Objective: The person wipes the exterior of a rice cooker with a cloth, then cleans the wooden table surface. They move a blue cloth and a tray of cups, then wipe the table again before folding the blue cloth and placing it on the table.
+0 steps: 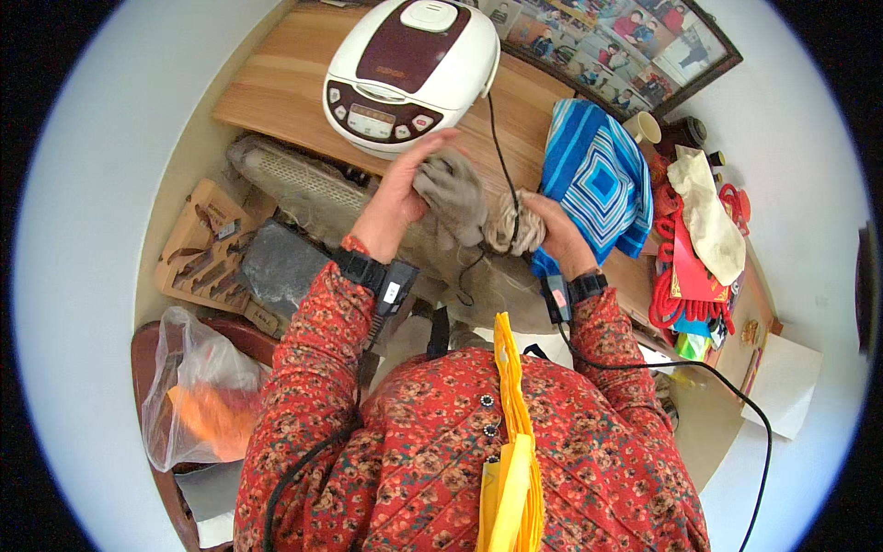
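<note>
My left hand (397, 200) reaches up just in front of the rice cooker (407, 76), its palm against a crumpled grey-brown cloth (452, 196) that it holds. In my right hand (560, 231) is a bunched beige bundle (519, 224), of fabric or soft cord; which one I cannot tell. A thin black power cord (502, 148) drops from the right side of the white and dark-red cooker and crosses over the bundle. Beside my right hand lies a blue striped cloth (597, 179) with a concentric diamond pattern.
The cooker stands on a wooden tabletop (276, 76). Behind it leans a framed photo collage (621, 48); a cream mug (643, 127) is near its corner. Red knotted cords (666, 303) are at right. Lower left, a clear plastic bag (200, 393) rests on a chair, below a cardboard box (207, 248).
</note>
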Available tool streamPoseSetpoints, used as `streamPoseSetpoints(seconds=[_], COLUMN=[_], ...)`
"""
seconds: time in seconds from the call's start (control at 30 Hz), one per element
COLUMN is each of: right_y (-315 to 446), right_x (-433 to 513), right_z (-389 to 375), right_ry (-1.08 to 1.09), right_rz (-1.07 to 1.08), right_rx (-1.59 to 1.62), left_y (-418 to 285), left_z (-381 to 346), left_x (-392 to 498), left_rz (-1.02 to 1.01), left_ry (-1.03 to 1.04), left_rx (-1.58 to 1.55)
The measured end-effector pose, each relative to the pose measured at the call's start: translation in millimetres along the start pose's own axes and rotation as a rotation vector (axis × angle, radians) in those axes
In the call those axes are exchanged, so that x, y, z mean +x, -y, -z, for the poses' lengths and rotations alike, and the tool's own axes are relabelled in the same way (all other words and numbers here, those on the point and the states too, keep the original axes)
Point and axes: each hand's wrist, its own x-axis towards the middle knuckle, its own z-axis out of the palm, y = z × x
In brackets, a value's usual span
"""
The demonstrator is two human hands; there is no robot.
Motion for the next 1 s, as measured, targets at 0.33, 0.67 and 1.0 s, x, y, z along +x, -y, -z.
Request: streamPoseSetpoints(seconds=[0.33,0.67,1.0], right_y=[-31.4,-69.0,41.3], right_x=[-17.4,-18.8,80.8], right_z=[-3.1,-5.0,-24.7], right_ry=[0.026,-0.249,-0.241], right_rz=[-0.103,-0.041,0.161], right_rx=[0.073,-0.312,-0.569], left_y=[84.5,84.3,53.7], left_z=[56.4,49.6,43.0], left_x=[-2.8,64.1,24.4], left_rz=[0.24,0.403,0.319], left_ry=[-0.272,-0.203,-0.233], left_rx=[-0.474,-0.126,0.08])
